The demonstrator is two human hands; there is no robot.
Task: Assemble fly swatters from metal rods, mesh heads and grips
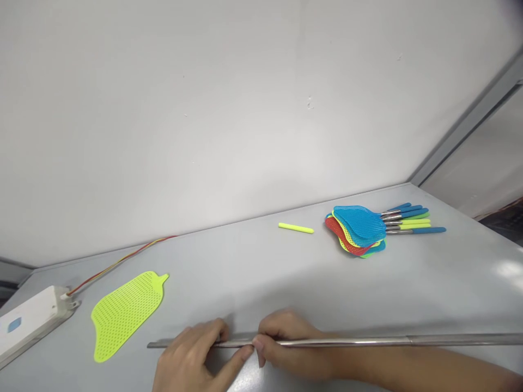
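Observation:
A long telescopic steel rod lies level across the lower part of the view and runs off the right edge. My left hand grips it near its thin left end. Right beside that hand, almost touching it, my right hand closes around the rod too, with the forearm reaching in from the lower right. To the left of my hands lies a flat lime-green mesh fly swatter head with no handle attached.
Farther back lie a stack of coloured swatters with metal handles and a loose lime-green grip sleeve. A white power strip with an orange-and-yellow cable sits at the left edge of the grey table, which meets a white wall.

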